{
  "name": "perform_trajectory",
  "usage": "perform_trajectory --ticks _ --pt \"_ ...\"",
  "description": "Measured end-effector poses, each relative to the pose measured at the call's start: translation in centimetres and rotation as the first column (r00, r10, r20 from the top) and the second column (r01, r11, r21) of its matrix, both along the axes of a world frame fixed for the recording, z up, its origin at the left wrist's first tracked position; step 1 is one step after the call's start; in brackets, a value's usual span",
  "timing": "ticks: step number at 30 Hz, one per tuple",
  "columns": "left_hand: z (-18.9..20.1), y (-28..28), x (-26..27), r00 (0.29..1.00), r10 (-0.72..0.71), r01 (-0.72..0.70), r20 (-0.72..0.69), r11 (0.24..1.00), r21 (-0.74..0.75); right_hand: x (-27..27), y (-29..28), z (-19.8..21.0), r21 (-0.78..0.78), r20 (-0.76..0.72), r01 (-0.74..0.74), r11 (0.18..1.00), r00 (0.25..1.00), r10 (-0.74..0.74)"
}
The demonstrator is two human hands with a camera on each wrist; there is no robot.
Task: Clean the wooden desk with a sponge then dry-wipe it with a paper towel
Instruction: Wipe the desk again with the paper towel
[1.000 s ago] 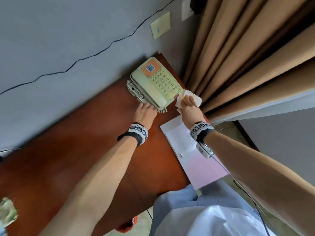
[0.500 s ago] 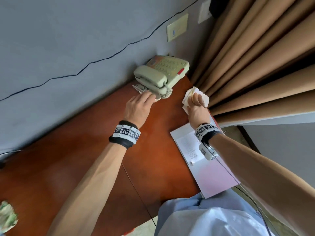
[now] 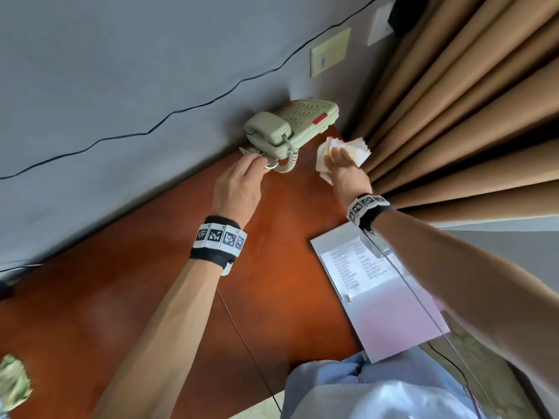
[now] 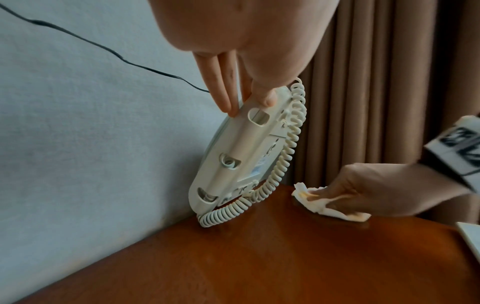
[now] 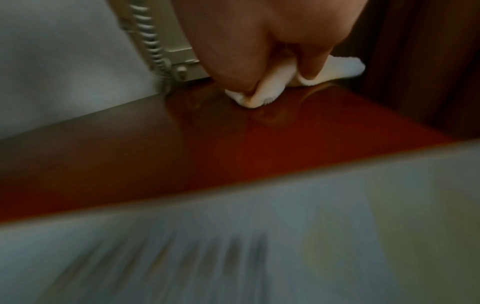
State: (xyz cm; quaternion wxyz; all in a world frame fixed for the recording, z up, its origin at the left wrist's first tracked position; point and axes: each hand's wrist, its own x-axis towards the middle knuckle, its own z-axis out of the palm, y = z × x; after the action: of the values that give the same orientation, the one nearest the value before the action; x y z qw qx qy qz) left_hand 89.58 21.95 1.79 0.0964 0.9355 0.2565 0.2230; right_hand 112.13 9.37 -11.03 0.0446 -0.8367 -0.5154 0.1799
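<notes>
The reddish wooden desk (image 3: 157, 285) runs along a grey wall. My left hand (image 3: 239, 182) grips the near edge of a beige telephone (image 3: 290, 128) and holds it tilted up against the wall; its underside (image 4: 241, 152) faces me and its coiled cord (image 4: 283, 156) trails onto the desk (image 4: 259, 257). My right hand (image 3: 344, 167) presses a crumpled white paper towel (image 3: 354, 149) onto the desk's far right corner beside the phone. In the right wrist view the fingers (image 5: 309, 61) pinch the towel (image 5: 270, 86) against the wood (image 5: 233, 144).
Tan curtains (image 3: 453, 116) hang right behind the desk corner. A white and pink paper sheet (image 3: 378, 291) lies at the desk's right edge under my right forearm. A greenish crumpled wad (image 3: 12, 382) sits at the far left. A black cable (image 3: 151, 131) runs along the wall.
My left hand has tipped the phone from flat on the desk up against the wall. My right hand has slid the paper towel further into the corner where the phone stood.
</notes>
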Motion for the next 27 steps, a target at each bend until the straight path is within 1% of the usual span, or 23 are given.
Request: perform_trajectory --ticks 1,3,5,6,8,10,12,13,14,15,16,18,20,22,23,25,27 --pt "0.0 0.0 -0.1 1.000 0.019 -0.018 0.002 1.000 -0.012 1.0 1.5 0.2 0.021 0.019 0.030 0.999 0.999 -0.031" --pt "0.0 0.2 -0.2 0.999 0.052 -0.052 0.009 0.998 -0.035 1.8 4.4 -0.3 -0.003 0.060 0.079 0.997 0.995 -0.079" --pt "-0.1 0.5 -0.1 0.998 0.061 -0.060 0.015 0.997 -0.050 0.3 6.9 0.1 -0.087 0.044 0.118 0.989 0.992 -0.114" --pt "0.0 0.6 0.0 0.998 0.057 -0.056 0.015 0.997 -0.053 -1.1 7.8 0.7 -0.116 0.009 0.107 0.988 0.994 -0.107" --pt "0.2 0.7 0.3 0.999 0.051 -0.051 -0.005 0.998 -0.048 -5.1 8.5 2.0 -0.155 -0.054 0.010 0.988 0.998 -0.019" --pt "0.6 0.9 0.7 0.997 0.063 -0.064 -0.042 0.997 -0.038 -9.7 7.9 2.5 -0.152 -0.127 -0.104 0.983 0.988 0.085" --pt "0.8 1.1 0.7 0.997 0.062 -0.063 -0.052 0.998 -0.021 -13.7 6.5 1.7 -0.089 -0.243 -0.253 0.963 0.943 0.225" --pt "0.9 1.2 0.7 0.998 0.048 -0.048 -0.049 0.999 -0.010 -14.7 5.9 1.2 -0.034 -0.280 -0.330 0.943 0.909 0.308" --pt "0.9 1.3 0.7 0.998 0.033 -0.033 -0.051 0.999 0.002 -14.8 5.4 0.8 0.025 -0.285 -0.395 0.918 0.877 0.386" --pt "1.0 1.4 0.5 0.998 0.023 -0.023 -0.057 1.000 0.010 -14.0 4.8 0.2 0.062 -0.289 -0.444 0.894 0.849 0.442" --pt "1.0 1.4 0.3 0.998 0.019 -0.018 -0.062 1.000 0.015 -12.7 4.4 -0.4 0.048 -0.260 -0.469 0.882 0.847 0.464" --pt "1.0 1.4 -0.7 0.997 0.019 -0.018 -0.074 1.000 0.018 -8.9 3.4 -1.1 0.016 -0.191 -0.422 0.906 0.888 0.417" --pt "1.0 1.4 -2.3 0.997 0.006 -0.005 -0.076 1.000 0.021 -4.4 2.7 -1.2 -0.017 -0.098 -0.323 0.946 0.943 0.319" --pt "1.0 1.4 -4.3 0.996 0.002 0.001 -0.087 1.000 0.027 -0.6 2.7 -2.1 -0.061 -0.032 -0.268 0.961 0.963 0.267" --pt "1.0 1.3 -5.4 0.995 0.003 0.000 -0.100 0.999 0.032 0.8 3.4 -2.1 -0.078 -0.004 -0.250 0.965 0.968 0.250" --pt "1.0 0.9 -7.9 0.991 0.009 -0.003 -0.135 0.999 0.045 1.8 5.7 -1.1 -0.088 0.067 -0.193 0.977 0.978 0.200" --pt "1.0 0.3 -10.5 0.986 0.018 -0.009 -0.167 0.999 0.050 2.0 8.6 -0.2 -0.053 0.132 -0.147 0.988 0.979 0.153"
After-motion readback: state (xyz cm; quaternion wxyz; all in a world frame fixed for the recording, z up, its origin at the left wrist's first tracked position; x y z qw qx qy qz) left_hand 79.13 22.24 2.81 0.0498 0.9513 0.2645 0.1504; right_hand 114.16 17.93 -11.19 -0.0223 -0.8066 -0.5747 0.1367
